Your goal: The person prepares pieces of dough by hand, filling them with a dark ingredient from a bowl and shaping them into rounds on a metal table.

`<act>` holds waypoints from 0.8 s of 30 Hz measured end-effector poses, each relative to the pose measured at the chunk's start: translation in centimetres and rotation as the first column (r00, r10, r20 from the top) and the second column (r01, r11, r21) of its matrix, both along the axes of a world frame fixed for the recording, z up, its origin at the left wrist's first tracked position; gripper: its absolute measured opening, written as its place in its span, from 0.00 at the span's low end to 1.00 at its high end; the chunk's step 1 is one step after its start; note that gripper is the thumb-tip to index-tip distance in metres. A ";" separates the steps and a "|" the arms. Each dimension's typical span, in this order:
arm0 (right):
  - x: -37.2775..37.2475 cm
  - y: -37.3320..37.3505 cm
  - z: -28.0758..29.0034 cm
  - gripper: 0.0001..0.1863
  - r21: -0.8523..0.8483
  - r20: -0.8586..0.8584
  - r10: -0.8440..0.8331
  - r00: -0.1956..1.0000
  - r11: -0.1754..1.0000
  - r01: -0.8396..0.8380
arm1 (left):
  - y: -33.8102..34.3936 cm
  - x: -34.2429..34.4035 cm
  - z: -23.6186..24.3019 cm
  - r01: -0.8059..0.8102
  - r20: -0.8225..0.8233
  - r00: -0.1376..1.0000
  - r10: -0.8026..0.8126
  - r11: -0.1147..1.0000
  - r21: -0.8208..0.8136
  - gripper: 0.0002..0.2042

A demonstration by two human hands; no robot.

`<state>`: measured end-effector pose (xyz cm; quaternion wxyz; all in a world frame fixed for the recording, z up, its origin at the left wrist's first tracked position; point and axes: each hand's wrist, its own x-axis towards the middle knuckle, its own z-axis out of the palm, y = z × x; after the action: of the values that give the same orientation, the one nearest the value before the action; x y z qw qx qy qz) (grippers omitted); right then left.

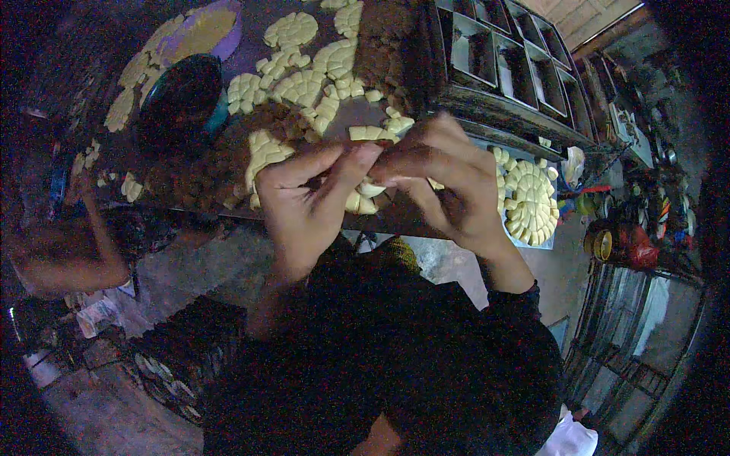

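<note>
In front of me my left hand (300, 194) and my right hand (456, 175) meet over the table edge, their thumbs and fingertips pinched together. Between them shows part of a small pale dough piece (370, 188); my fingers cover the rest. More cut dough pieces (363, 204) lie just below my fingertips, and a strip of dough (369, 133) lies just beyond them. Portioned dough rounds (300, 86) spread over the far table. Brown lumps (266, 125), perhaps filling, lie beside my left hand. To the right of my right hand, a scored dough round (531, 199) rests on a light tray (541, 243).
A dark wooden rack with square compartments (498, 99) stands at the far right. A purple bowl (232, 42) and a dark teal bowl (217, 114) sit at the far left. Another person's arm (68, 266) reaches in from the left. Shelving (639, 327) stands at right.
</note>
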<state>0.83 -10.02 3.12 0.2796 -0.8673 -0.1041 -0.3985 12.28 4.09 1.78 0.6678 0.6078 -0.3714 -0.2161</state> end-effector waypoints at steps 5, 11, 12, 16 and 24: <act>1.5 1.0 0.6 0.12 0.205 -0.012 -0.068 0.998 0.976 0.069 | 0.4 2.3 0.0 0.222 0.061 0.975 -0.214 0.933 -0.284 0.11; 5.3 1.0 2.0 0.24 0.329 -0.072 0.155 0.985 0.936 -0.123 | 0.7 7.3 -3.0 0.146 -0.052 0.986 -0.160 0.967 -0.209 0.09; 6.2 1.2 1.7 0.26 0.272 -0.107 0.121 0.987 0.958 -0.088 | 0.9 8.1 -3.4 0.123 -0.186 0.970 -0.154 0.978 -0.168 0.08; 10.5 1.7 1.2 0.30 0.132 -0.188 -0.028 0.982 0.990 0.053 | 0.4 10.3 -7.5 -0.011 -0.717 0.620 -0.319 0.910 -0.415 0.13; 18.1 0.9 0.5 0.29 -0.108 -0.239 -0.327 0.915 0.945 0.309 | -2.6 19.0 -5.3 0.303 -0.710 0.501 -0.495 0.869 -0.392 0.15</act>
<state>18.94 -9.14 3.62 0.1924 -0.9254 0.0613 -0.3208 31.26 1.50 -3.52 0.7541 0.2681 -0.1881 -0.5692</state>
